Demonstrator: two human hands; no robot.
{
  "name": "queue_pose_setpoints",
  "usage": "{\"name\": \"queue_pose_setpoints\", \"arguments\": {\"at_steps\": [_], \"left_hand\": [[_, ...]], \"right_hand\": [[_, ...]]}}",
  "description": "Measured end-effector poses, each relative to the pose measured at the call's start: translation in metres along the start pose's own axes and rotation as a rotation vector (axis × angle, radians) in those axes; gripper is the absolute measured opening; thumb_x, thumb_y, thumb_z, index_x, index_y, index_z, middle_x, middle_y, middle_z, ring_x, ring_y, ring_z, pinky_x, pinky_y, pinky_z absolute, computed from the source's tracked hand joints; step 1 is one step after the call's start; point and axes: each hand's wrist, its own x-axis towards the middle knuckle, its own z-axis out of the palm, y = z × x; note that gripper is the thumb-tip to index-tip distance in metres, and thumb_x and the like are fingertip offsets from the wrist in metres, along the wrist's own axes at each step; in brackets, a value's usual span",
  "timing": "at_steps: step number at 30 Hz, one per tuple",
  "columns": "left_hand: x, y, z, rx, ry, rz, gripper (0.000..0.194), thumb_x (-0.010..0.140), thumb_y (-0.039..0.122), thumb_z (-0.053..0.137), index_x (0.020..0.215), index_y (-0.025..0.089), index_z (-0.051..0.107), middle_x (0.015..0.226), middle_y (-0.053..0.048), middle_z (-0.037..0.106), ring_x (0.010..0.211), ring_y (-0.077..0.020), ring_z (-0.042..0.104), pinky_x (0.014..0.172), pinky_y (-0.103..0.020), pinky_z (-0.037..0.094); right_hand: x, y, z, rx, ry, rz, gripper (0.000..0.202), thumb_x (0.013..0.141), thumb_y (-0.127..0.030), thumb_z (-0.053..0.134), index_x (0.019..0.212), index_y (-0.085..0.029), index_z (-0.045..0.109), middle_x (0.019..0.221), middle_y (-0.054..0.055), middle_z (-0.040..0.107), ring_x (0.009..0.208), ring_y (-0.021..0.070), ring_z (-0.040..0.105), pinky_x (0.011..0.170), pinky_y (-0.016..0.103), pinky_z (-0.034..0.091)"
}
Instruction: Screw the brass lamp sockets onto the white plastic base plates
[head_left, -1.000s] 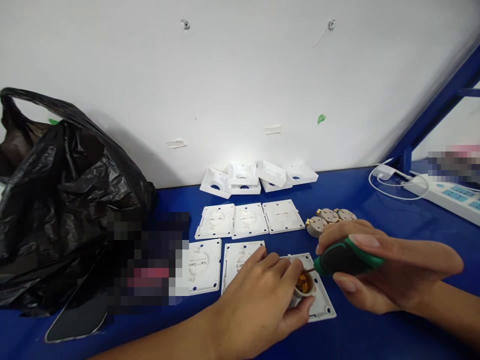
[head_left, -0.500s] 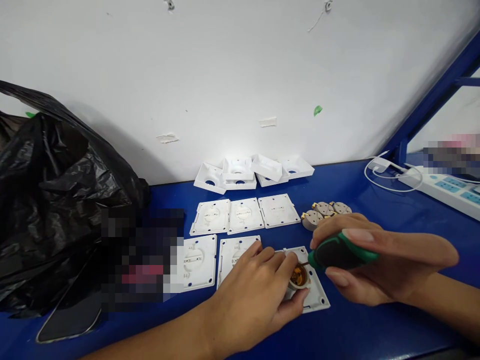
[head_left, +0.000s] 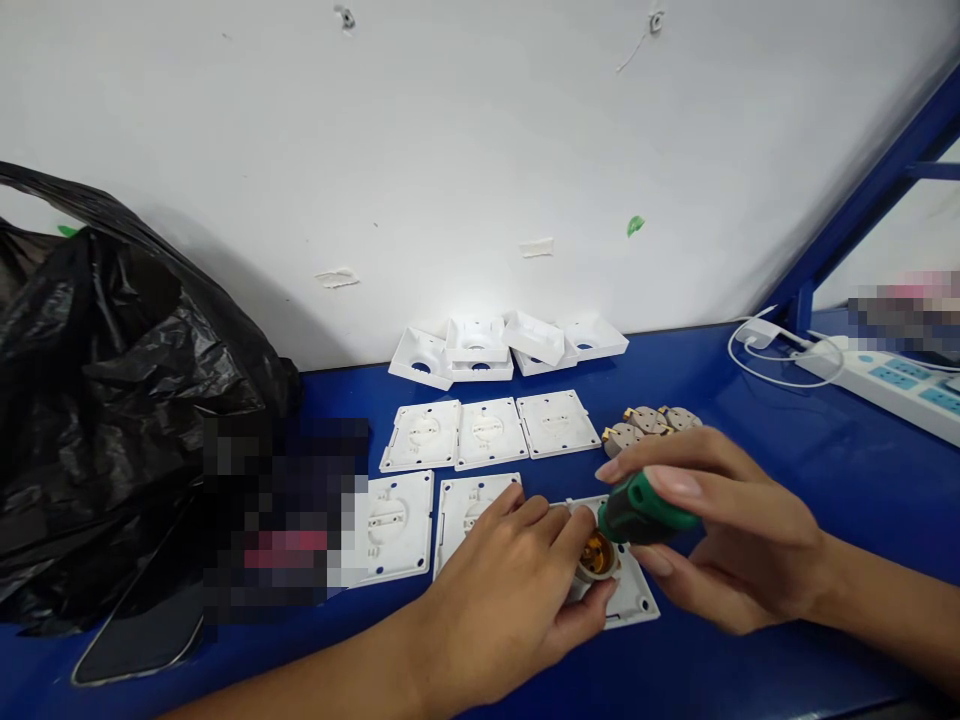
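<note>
My left hand [head_left: 517, 575] is closed around a round lamp socket [head_left: 598, 556], whose brass-coloured inside faces up. The socket sits over a white square plate [head_left: 637, 597] on the blue table. In my right hand [head_left: 739, 535] is a screwdriver [head_left: 645, 507] with a green and black handle, tilted with its front end over the socket. Its tip is hidden from view. Just behind my right hand lie several more lamp sockets [head_left: 645, 428], face down in a cluster.
Several white plates [head_left: 487, 432] lie in two rows on the blue table [head_left: 697, 375]. White square covers [head_left: 475, 340] are piled against the wall. A black plastic bag [head_left: 135, 400] and a phone [head_left: 139, 630] are at left, a power strip [head_left: 885, 375] with cables at right.
My right hand has moved left with the screwdriver, bringing the handle closer over the lamp socket and more upright. My left hand keeps its hold in the same place.
</note>
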Motion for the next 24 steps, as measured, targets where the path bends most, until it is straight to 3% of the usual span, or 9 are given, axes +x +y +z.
{"name": "queue_pose_setpoints", "arguments": {"at_steps": [3, 7, 12, 24], "left_hand": [[-0.0010, -0.0011, 0.0017, 0.017, 0.020, 0.004, 0.023, 0.097, 0.031, 0.067, 0.114, 0.019, 0.057, 0.107, -0.006, 0.074, 0.103, -0.0290, 0.073, 0.108, -0.057, 0.047], [-0.0016, -0.0015, 0.0042, 0.036, 0.039, 0.018, 0.019, 0.097, 0.031, 0.067, 0.109, 0.020, 0.057, 0.101, -0.004, 0.074, 0.098, -0.0285, 0.074, 0.104, -0.057, 0.050], [-0.0025, -0.0011, 0.0055, 0.035, 0.045, 0.017, 0.022, 0.098, 0.033, 0.065, 0.114, 0.021, 0.056, 0.105, -0.004, 0.073, 0.100, -0.0276, 0.073, 0.107, -0.057, 0.048], [-0.0015, 0.0007, 0.0042, 0.061, 0.054, 0.015, 0.017, 0.098, 0.032, 0.065, 0.106, 0.020, 0.057, 0.101, -0.005, 0.073, 0.099, -0.0289, 0.074, 0.102, -0.054, 0.051]], "right_hand": [[-0.0017, 0.0001, 0.0030, 0.031, 0.030, 0.050, 0.080, 0.089, -0.008, 0.061, 0.161, -0.029, 0.032, 0.099, 0.007, 0.070, 0.082, 0.0197, 0.070, 0.056, 0.030, 0.060], [-0.0033, 0.0015, 0.0049, 0.022, 0.023, 0.036, 0.084, 0.088, -0.009, 0.066, 0.162, -0.028, 0.030, 0.089, 0.006, 0.068, 0.072, 0.0194, 0.068, 0.047, 0.027, 0.056], [-0.0029, 0.0021, 0.0045, 0.007, 0.037, 0.044, 0.083, 0.088, -0.011, 0.067, 0.161, -0.030, 0.031, 0.094, 0.007, 0.071, 0.073, 0.0202, 0.070, 0.048, 0.028, 0.058], [0.0022, 0.0064, 0.0078, 0.046, 0.072, -0.050, 0.078, 0.088, -0.006, 0.063, 0.160, -0.022, 0.036, 0.079, 0.003, 0.067, 0.069, 0.0214, 0.068, 0.051, 0.034, 0.059]]}}
